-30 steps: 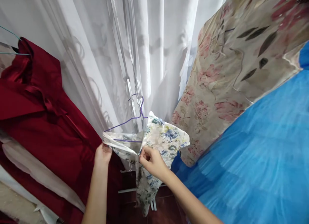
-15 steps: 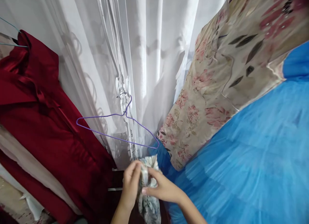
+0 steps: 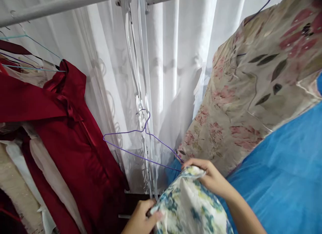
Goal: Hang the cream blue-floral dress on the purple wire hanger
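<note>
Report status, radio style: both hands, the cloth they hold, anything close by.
Left hand: grip shut on floral cloth, lower edge. Right hand: grip shut on its top. Purple hanger hangs bare just above.

- Your right hand (image 3: pixel 213 179) is bare, with slim fingers and short, plain nails.
- Your right forearm (image 3: pixel 243 212) is bare all the way to the picture's lower edge.
- Your left hand (image 3: pixel 139 220) is bare too, and only its fingers and knuckles show, with one short nail.

A sunlit white curtain (image 3: pixel 176 59) hangs behind a metal rail (image 3: pixel 62 5).
</note>
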{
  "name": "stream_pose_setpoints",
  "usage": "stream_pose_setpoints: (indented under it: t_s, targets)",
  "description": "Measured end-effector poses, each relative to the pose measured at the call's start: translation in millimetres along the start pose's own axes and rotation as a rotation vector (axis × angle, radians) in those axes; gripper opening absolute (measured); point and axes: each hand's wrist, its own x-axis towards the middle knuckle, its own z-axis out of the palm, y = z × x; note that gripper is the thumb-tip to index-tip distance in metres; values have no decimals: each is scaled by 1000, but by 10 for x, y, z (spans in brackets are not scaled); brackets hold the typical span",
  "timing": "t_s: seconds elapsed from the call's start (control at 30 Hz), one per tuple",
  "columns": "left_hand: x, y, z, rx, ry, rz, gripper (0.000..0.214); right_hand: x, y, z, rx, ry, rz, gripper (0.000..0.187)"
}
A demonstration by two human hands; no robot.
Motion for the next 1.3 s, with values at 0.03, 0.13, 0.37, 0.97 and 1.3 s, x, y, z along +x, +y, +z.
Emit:
stream_pose_setpoints:
  t_s: [0.03,0.13,0.37,0.97,1.3]
  targets:
    - [13,28,-111,39,49,60,40,155,10,-65,-16,47,-42,19]
    - [30,259,-529,85,117,262,38,639,122,-18,80,96,-98,12]
    - [319,350,-1734,272,219,408,25,1067,204,438,601,57,166,28]
    - [1776,575,-2605,87,420,609,38,823,-136,294,444,61,309,41]
    - [1157,1311,-2200,499,504,747,22,271,-40,292,259,475,235,43]
